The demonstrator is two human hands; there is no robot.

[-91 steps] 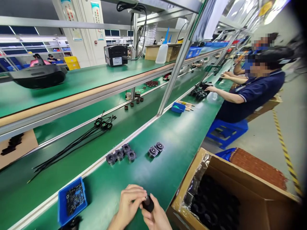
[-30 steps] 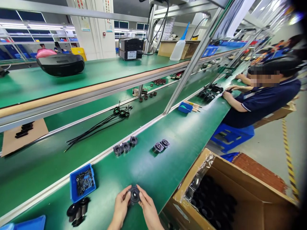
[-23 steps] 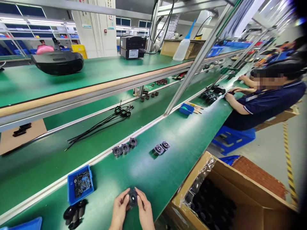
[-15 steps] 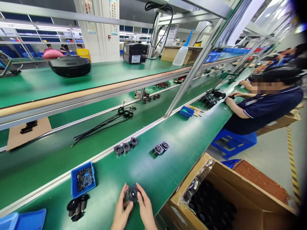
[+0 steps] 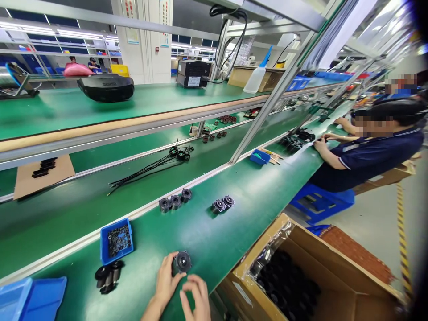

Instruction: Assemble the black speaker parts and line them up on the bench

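A round black part (image 5: 183, 261) with a small bright centre is held by my left hand (image 5: 164, 281), its fingers and thumb on the left and lower sides. Just below and to the right, my right hand (image 5: 196, 298) is apart from the part, fingers curled with a gap to the thumb and nothing visible between them. Farther up the green bench (image 5: 147, 249) stand two round black parts (image 5: 224, 204) side by side and a row of three similar ones (image 5: 175, 201). Several black stemmed pieces (image 5: 109, 276) lie to the left.
A blue tray (image 5: 117, 241) of small rings sits at the left, with blue bins (image 5: 43, 296) nearer. An open cardboard box (image 5: 347, 272) of black parts adjoins the bench at right. A person (image 5: 371, 147) works farther along. A metal post (image 5: 264, 120) rises beyond.
My right hand has let go of the round part and moved down from it. My left hand keeps hold, and the part sits slightly higher and more left in view.
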